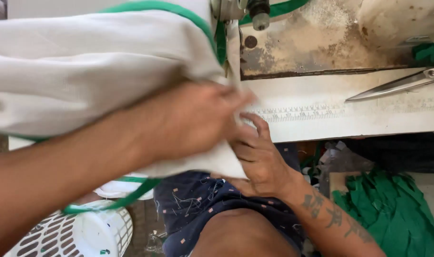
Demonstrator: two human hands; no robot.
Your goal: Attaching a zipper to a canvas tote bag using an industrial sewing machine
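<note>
At the near edge of a worn sewing table (369, 121), a person's two bare hands work a bundle of off-white cloth (83, 71) trimmed with green binding (145, 5). The left hand (193, 119) — blurred in this view — lies over the lower corner of the cloth, fingers drawn together and pressing the fabric down; whether they pinch a fold cannot be told through the blur. The right hand (260, 157) comes up from below the table edge, its fingers curled and closed on the same corner of cloth, thumb side touching the left hand. The cloth spreads up and to the left across most of the frame, its green-edged rim reaching the sewing machine's needle area (226, 14) at the top. A loop of the binding hangs below the left forearm, above a white slatted plastic basket (88, 233) on the floor. To the right, a pair of steel scissors (398, 84) lies on the table, blades together, well apart from both hands, above a ruler strip (302, 113) fixed along the table's front. Below the table at right sits a heap of green fabric pieces (393, 209).
</note>
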